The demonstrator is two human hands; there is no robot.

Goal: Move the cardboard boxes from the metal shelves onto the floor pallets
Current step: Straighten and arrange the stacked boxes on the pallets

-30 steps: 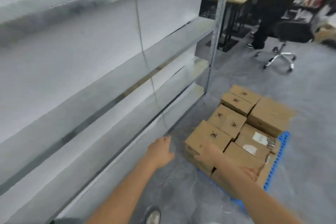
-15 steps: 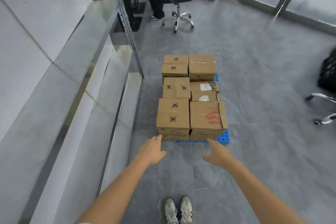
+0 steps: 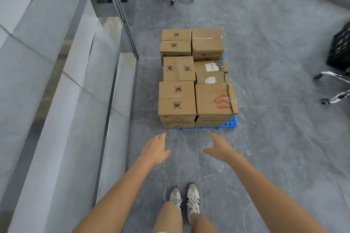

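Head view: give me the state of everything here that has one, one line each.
Left hand: open, empty, held above the floor.
Right hand: open, empty, short of the boxes.
Cardboard boxes: closed, stacked on the pallet.
Red-print box: closed, right flap edge torn and lifting.
Blue pallet: flat on the floor, loaded.
Metal shelves: visible levels bare.

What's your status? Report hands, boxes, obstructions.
Left hand and right hand open, empty. Cardboard boxes stacked on blue pallet. Floor path clear.
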